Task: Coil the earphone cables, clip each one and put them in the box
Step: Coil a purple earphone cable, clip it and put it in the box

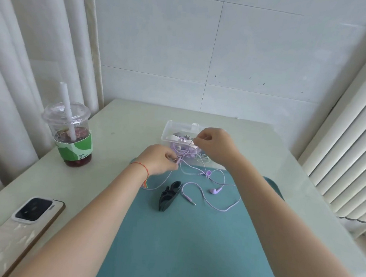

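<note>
Both grips are pinched on the purple earphone cable (197,185): the left hand (160,159) just in front of the clear box (170,129), the right hand (214,144) raised over it. The loose length trails toward the person across the green mat (190,239), plug (190,200) beside the black clips (168,196), nearer the left hand.

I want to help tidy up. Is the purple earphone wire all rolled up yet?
Not yet. The purple earphone cable lies spread in loose loops on the teal mat, its plug and earbud lying free.
</note>
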`<state>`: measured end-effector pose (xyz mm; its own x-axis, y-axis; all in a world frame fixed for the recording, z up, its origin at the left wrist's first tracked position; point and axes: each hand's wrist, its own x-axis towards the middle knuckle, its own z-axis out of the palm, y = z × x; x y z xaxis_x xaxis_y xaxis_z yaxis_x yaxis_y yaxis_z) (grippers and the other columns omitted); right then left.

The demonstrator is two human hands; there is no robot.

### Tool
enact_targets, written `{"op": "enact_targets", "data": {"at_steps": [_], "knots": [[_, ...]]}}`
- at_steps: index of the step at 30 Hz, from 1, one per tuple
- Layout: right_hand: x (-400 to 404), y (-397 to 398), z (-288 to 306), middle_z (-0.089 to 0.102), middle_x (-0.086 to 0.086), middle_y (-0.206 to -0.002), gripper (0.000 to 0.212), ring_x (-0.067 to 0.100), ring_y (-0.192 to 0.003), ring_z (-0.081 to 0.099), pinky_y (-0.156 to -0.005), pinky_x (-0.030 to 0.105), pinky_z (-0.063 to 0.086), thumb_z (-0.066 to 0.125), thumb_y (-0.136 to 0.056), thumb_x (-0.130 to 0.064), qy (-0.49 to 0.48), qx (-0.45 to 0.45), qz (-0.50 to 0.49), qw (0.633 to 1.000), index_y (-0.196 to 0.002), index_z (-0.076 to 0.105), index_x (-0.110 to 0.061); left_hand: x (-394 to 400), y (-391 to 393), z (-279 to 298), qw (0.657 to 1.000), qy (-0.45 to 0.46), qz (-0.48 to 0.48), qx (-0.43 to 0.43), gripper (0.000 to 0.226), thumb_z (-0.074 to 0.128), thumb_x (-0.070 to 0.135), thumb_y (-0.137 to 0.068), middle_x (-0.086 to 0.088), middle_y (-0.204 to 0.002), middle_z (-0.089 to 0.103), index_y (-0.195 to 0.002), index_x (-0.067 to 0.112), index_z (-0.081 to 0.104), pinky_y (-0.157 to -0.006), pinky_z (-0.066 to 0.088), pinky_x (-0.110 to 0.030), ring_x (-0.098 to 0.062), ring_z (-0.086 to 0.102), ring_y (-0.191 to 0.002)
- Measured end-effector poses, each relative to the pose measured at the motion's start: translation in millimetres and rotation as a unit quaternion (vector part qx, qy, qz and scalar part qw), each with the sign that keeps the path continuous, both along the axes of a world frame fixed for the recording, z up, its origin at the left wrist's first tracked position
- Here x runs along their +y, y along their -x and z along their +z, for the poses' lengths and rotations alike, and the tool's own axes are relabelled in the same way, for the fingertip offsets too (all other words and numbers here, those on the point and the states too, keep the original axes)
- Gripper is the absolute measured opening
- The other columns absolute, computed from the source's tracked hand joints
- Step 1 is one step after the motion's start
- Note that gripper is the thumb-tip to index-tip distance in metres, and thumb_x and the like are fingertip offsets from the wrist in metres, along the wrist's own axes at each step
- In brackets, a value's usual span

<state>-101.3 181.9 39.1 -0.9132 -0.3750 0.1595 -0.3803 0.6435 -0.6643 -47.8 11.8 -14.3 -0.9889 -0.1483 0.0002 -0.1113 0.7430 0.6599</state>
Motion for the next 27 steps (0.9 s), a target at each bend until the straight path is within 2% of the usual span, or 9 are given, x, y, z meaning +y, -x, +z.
{"op": "enact_targets", "data": {"at_steps": [3,6,9,12,15,18,21,24,27], "knots": [[17,3,6,0.055,0.0,-0.064,0.018,0.018,-0.06,0.048,-0.054,0.023,0.039,0.057,-0.086,-0.022,-0.06,-0.039,-0.016,0.997,-0.076,0.065,-0.01,-2,0,-7,1.0,-0.008,-0.014,-0.011,0.017,0.069,0.027,-0.085,0.002,-0.06,0.051,-0.078,0.012,0.072,-0.059,0.033,-0.026,-0.015,0.044,-0.06],[32,6,9,0.059,0.005,-0.067,0.031,0.022,-0.063,0.052,-0.058,0.027,0.041,0.055,-0.087,-0.027,-0.132,-0.056,-0.029,0.989,-0.061,0.061,-0.014,-6,0,-7,0.997,-0.078,-0.021,-0.009,0.017,0.067,0.025,-0.089,0.004,-0.066,0.067,-0.082,0.01,0.075,-0.064,0.042,-0.023,-0.013,0.058,-0.06],[34,8,4,0.061,0.005,-0.08,0.023,0.023,-0.076,0.055,-0.059,0.029,0.039,0.057,-0.088,-0.027,-0.211,0.022,-0.065,0.975,-0.077,0.07,-0.013,-4,1,-2,0.993,-0.116,-0.014,0.003,0.015,0.065,0.02,-0.09,0.004,-0.067,0.071,-0.083,0.011,0.075,-0.071,0.05,-0.025,-0.014,0.062,-0.06],[22,2,-2,0.062,0.0,-0.095,0.02,0.017,-0.085,0.055,-0.067,0.024,0.039,0.053,-0.086,-0.01,-0.141,0.092,-0.023,0.986,-0.094,0.069,-0.02,1,2,5,0.991,-0.136,-0.014,0.011,0.015,0.063,0.021,-0.09,0.002,-0.062,0.068,-0.084,0.011,0.072,-0.068,0.047,-0.026,-0.015,0.06,-0.054],[9,-11,-11,0.068,-0.005,-0.096,0.024,0.012,-0.088,0.059,-0.072,0.013,0.044,0.055,-0.086,-0.006,-0.036,0.074,0.056,0.995,-0.099,0.07,-0.02,7,0,10,0.984,-0.176,-0.018,0.038,0.015,0.066,0.029,-0.09,0.001,-0.053,0.052,-0.084,0.017,0.074,-0.057,0.041,-0.026,-0.02,0.045,-0.053],[4,-16,-24,0.068,-0.004,-0.102,0.025,0.014,-0.092,0.06,-0.08,0.025,0.048,0.058,-0.088,-0.013,-0.031,0.036,0.093,0.995,-0.11,0.067,-0.021,15,-2,13,0.976,-0.203,-0.042,0.065,0.016,0.07,0.037,-0.087,0.006,-0.052,0.037,-0.085,0.023,0.077,-0.049,0.028,-0.022,-0.012,0.033,-0.051],[7,-14,-30,0.063,-0.003,-0.081,0.016,0.017,-0.076,0.057,-0.065,0.026,0.045,0.059,-0.086,-0.014,-0.036,0.039,0.043,0.998,-0.096,0.071,-0.02,15,-1,10,0.98,-0.178,-0.037,0.083,0.014,0.072,0.03,-0.086,0.013,-0.047,0.04,-0.084,0.017,0.075,-0.048,0.026,-0.016,-0.004,0.034,-0.046],[17,-6,-28,0.06,-0.006,-0.068,0.024,0.012,-0.057,0.051,-0.051,0.018,0.04,0.053,-0.084,-0.006,-0.015,0.062,-0.033,0.997,-0.086,0.072,-0.021,9,1,6,0.985,-0.156,-0.005,0.075,0.007,0.073,0.021,-0.084,0.015,-0.042,0.042,-0.081,0.015,0.071,-0.047,0.028,-0.015,-0.002,0.036,-0.042],[31,2,-22,0.064,-0.004,-0.063,0.024,0.014,-0.056,0.057,-0.047,0.02,0.039,0.049,-0.09,-0.008,0.145,0.027,-0.118,0.982,-0.093,0.073,-0.015,4,3,3,0.967,-0.24,0.053,0.072,0.008,0.068,0.018,-0.087,0.011,-0.042,0.045,-0.083,0.012,0.07,-0.055,0.042,-0.021,-0.007,0.04,-0.037]]}}
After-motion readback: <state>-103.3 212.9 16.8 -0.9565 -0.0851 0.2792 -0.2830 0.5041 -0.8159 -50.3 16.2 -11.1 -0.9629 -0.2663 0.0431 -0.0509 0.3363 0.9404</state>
